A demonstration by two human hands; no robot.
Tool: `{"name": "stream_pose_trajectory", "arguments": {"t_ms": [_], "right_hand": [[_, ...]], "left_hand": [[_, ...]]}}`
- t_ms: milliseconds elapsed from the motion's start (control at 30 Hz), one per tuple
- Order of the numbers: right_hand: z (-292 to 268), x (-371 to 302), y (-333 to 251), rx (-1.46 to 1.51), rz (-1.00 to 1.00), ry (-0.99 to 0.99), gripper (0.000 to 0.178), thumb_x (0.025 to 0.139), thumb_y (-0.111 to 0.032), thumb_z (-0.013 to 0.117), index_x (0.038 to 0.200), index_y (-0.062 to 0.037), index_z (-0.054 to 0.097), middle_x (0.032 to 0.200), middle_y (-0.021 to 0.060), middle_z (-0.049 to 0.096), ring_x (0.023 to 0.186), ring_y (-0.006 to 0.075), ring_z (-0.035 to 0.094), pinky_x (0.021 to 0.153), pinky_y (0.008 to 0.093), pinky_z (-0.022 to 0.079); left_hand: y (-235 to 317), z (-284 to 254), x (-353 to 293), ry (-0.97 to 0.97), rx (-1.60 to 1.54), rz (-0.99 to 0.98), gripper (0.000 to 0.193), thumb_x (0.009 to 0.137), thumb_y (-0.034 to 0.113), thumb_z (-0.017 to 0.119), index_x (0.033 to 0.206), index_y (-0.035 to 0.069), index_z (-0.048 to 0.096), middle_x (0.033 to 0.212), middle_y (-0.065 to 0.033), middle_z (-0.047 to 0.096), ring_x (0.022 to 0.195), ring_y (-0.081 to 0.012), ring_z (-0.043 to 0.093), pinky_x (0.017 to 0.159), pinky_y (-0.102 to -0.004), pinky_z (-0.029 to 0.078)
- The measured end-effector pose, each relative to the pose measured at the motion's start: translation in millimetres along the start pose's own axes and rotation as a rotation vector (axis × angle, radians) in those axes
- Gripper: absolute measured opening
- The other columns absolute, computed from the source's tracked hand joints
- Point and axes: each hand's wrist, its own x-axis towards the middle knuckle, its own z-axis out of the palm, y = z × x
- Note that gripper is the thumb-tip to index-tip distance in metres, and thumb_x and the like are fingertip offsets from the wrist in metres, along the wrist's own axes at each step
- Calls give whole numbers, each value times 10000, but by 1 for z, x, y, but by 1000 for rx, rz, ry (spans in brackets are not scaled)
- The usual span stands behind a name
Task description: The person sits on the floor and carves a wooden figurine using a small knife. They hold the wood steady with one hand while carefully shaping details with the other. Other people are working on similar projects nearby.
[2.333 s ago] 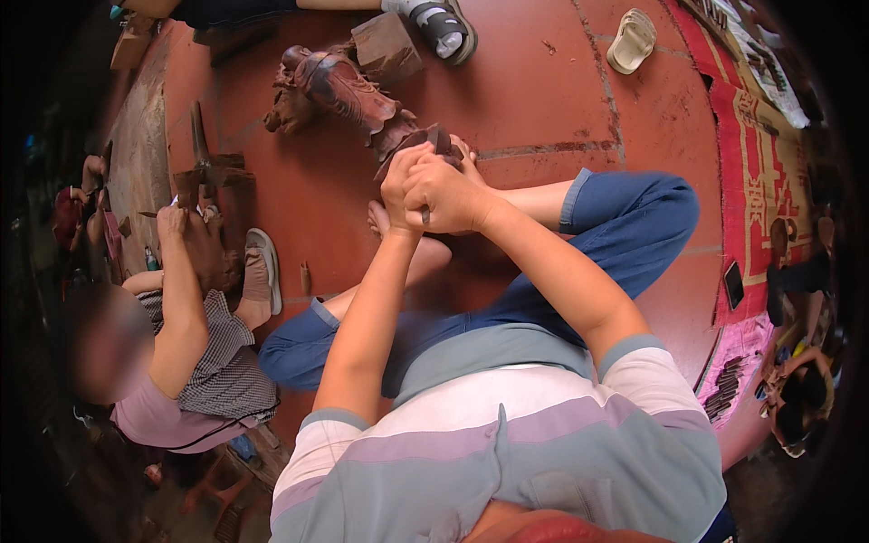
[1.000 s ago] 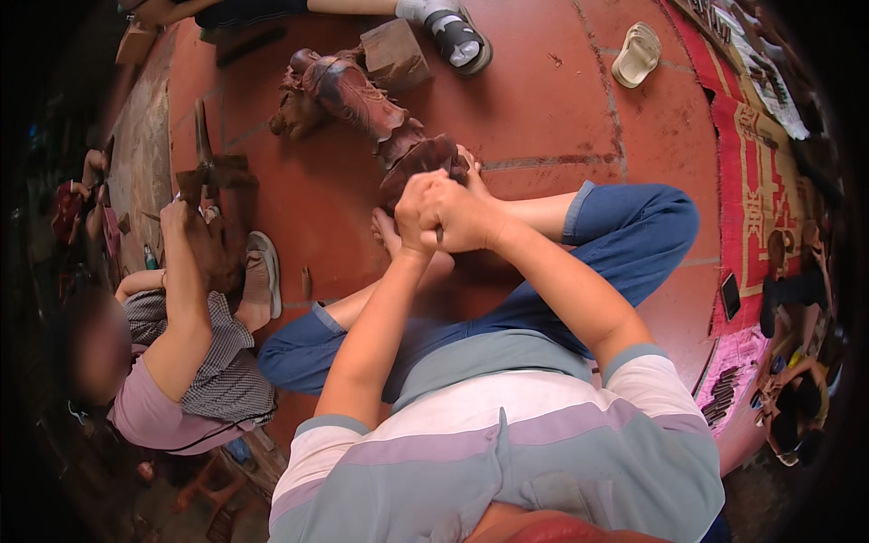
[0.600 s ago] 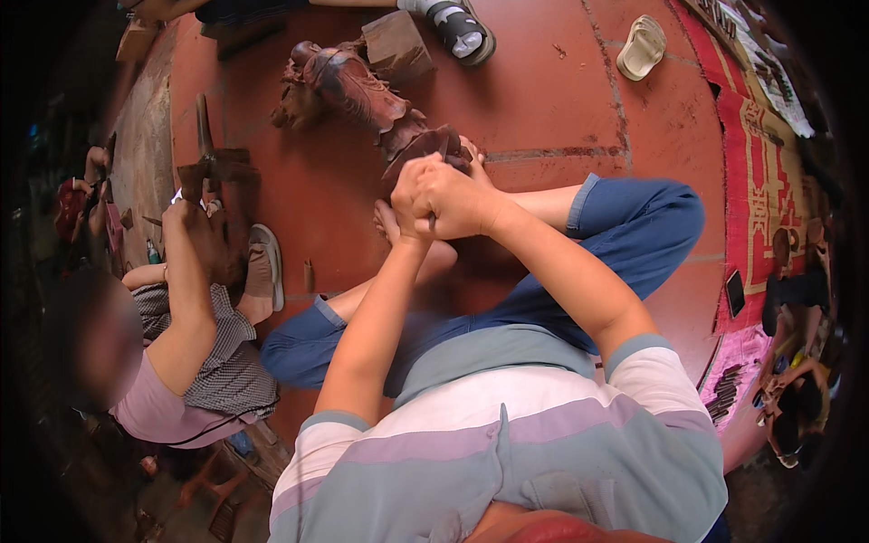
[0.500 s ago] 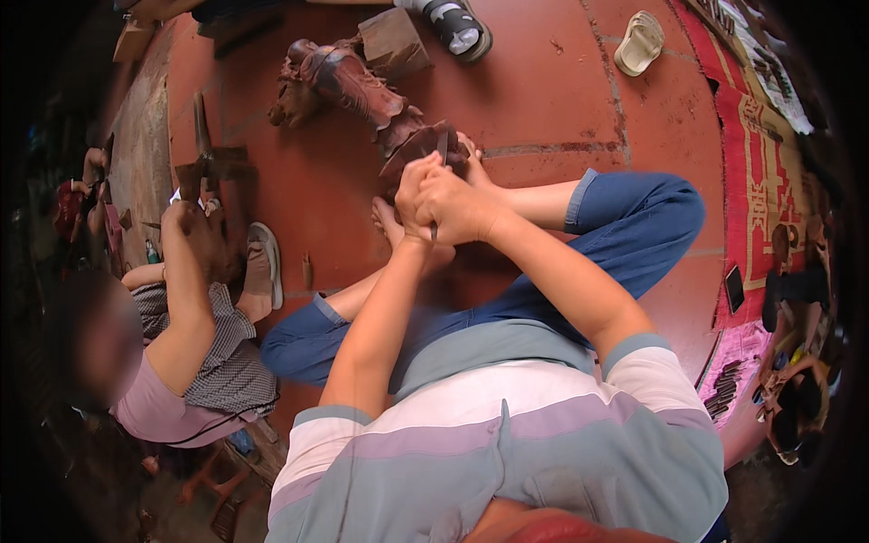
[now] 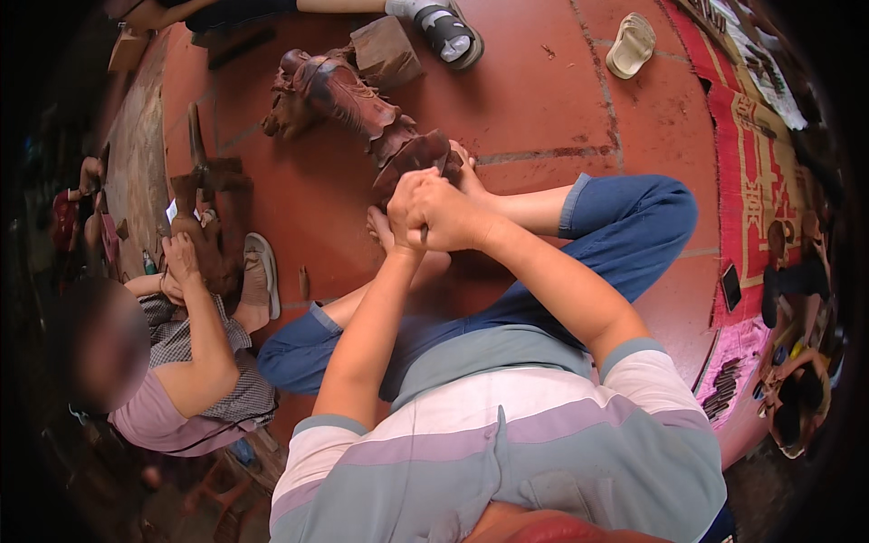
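Note:
On the tiled floor ahead of me lies a carved reddish-brown wooden statue [image 5: 348, 98], its flared, petal-like base [image 5: 418, 156] toward me between my bare feet. Both hands are clasped together right at that base. My left hand [image 5: 404, 210] and my right hand [image 5: 450, 214] are closed around one slim carving tool [image 5: 424, 233]. Only the dark lower end of the tool shows below the fingers. My hands hide most of the tool and the near edge of the base, so whether its tip touches the wood cannot be told.
A wooden block [image 5: 387, 50] sits against the statue's far side. To the left a co-worker [image 5: 195, 348] sits beside another wooden piece [image 5: 210, 213]. A beige clog [image 5: 631, 45], a red patterned mat [image 5: 747, 181], a phone [image 5: 731, 288] and several tools [image 5: 722, 389] lie to the right.
My clasped hands have shifted slightly left and nearer to me, and the tool's upper part no longer shows plainly. The co-worker's arm at left has dropped lower.

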Motion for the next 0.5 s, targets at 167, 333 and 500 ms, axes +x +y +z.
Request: {"name": "stream_pose_trajectory", "arguments": {"t_ms": [167,333,500], "right_hand": [[2,-6,10,-29,-133,50,81,582,-81,660,536,-82,594,587,55,553,612,250,532,765,368,429],[-1,-7,0,29,-98,31,122,585,-69,655,519,-65,552,587,65,541,618,261,521,744,376,427],[4,-8,10,-1,-144,109,99,561,-107,655,514,-77,574,562,30,552,621,235,537,732,366,423]], "left_hand": [[4,8,13,98,33,108,241,821,-15,691,1060,-28,657,1078,-94,664,980,-182,660,859,-284,541],[14,-1,1,11,194,86,203,849,79,633,1045,43,674,1068,-104,678,930,-250,682,792,-323,548],[17,6,14,82,225,140,235,807,33,678,1041,46,679,1076,-108,674,934,-233,682,787,-305,552]]}}
